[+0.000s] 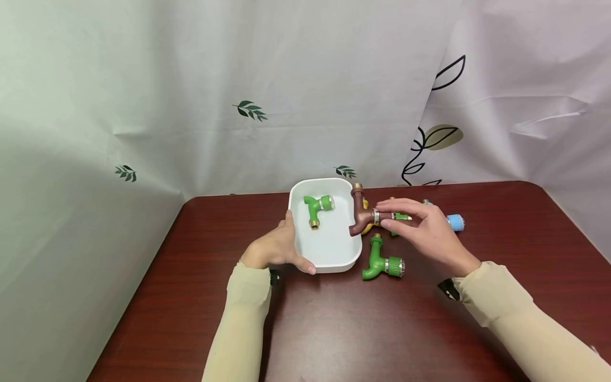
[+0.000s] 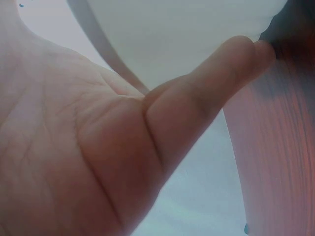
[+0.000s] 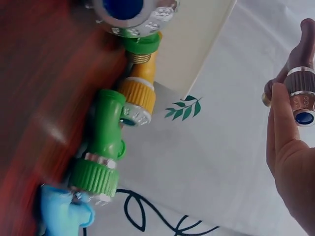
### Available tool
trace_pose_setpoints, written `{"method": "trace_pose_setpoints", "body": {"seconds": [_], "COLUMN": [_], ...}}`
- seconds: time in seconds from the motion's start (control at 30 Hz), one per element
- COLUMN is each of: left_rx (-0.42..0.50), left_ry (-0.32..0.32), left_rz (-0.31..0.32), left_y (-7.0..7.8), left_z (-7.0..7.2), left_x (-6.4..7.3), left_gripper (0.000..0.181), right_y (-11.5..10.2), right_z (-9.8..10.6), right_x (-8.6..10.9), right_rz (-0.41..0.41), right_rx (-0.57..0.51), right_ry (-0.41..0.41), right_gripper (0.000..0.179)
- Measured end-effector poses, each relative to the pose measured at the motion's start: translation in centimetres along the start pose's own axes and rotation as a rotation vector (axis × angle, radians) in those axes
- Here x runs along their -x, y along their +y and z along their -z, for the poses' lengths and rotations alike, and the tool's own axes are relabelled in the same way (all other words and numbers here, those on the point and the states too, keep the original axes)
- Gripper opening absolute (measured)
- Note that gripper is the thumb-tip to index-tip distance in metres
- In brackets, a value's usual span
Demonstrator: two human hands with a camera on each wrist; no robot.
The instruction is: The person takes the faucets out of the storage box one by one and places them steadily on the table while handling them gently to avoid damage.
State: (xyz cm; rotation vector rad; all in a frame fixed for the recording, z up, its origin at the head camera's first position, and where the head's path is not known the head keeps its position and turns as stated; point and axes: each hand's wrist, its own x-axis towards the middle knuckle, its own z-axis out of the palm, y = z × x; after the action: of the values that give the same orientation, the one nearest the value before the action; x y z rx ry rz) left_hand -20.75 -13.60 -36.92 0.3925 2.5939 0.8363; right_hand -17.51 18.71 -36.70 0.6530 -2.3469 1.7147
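Note:
My right hand (image 1: 427, 228) pinches a brown tap (image 1: 361, 215) by its ribbed knob, holding it over the right rim of a white tray (image 1: 329, 249). Its brass threaded end points away from me, the spout toward me. In the right wrist view the brown tap (image 3: 301, 59) sits at the fingertips. Inside the tray lies a green tap (image 1: 313, 208) with a brass end. My left hand (image 1: 277, 245) rests against the tray's near left corner, fingers along the left side, thumb along the front. The left wrist view shows straight fingers (image 2: 197, 88) against the white wall.
Right of the tray, a second green tap (image 1: 378, 263) lies on the dark red table (image 1: 334, 329). A yellow tap (image 3: 139, 96), another green tap (image 3: 104, 132) and a light blue tap (image 3: 64, 211) lie farther back, partly hidden by my right hand in the head view. A white curtain (image 1: 305, 95) hangs behind.

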Motion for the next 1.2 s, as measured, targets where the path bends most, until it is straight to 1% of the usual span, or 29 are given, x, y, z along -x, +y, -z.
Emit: {"method": "trace_pose_setpoints", "body": {"seconds": [0.13, 0.33, 0.47, 0.53, 0.67, 0.8, 1.07, 1.2], "left_rx": [-0.006, -0.016, -0.027, -0.032, -0.034, -0.026, -0.02, -0.034], "left_ry": [-0.003, -0.009, -0.009, -0.011, -0.005, 0.0, 0.003, 0.0], "left_rz": [0.008, 0.032, 0.03, 0.029, 0.036, 0.034, 0.027, 0.037], "left_y": [0.0, 0.1, 0.1, 0.1, 0.2, 0.1, 0.1, 0.2], "left_z": [0.0, 0.0, -0.1, -0.1, -0.1, -0.1, 0.0, 0.0], "left_x": [0.0, 0.0, 0.0, 0.0, 0.0, 0.0, 0.0, 0.0], "left_gripper": [0.159, 0.159, 0.16, 0.16, 0.16, 0.161, 0.161, 0.161], "right_y": [0.1, 0.6, 0.9, 1.0, 1.1, 1.3, 2.0, 2.5], "right_z": [0.9, 2.3, 3.2, 3.5, 4.1, 4.5, 5.0, 5.1], "right_x": [0.8, 1.8, 2.5, 2.8, 3.4, 3.9, 5.2, 5.7], "right_rz": [-0.004, -0.005, -0.023, -0.029, -0.01, 0.004, -0.013, -0.023], "right_rx": [0.041, 0.165, 0.186, 0.187, 0.194, 0.177, 0.148, 0.134], "right_ry": [0.023, 0.058, 0.066, 0.067, 0.067, 0.066, 0.061, 0.046], "right_gripper": [0.029, 0.03, 0.027, 0.026, 0.027, 0.028, 0.027, 0.026]}}
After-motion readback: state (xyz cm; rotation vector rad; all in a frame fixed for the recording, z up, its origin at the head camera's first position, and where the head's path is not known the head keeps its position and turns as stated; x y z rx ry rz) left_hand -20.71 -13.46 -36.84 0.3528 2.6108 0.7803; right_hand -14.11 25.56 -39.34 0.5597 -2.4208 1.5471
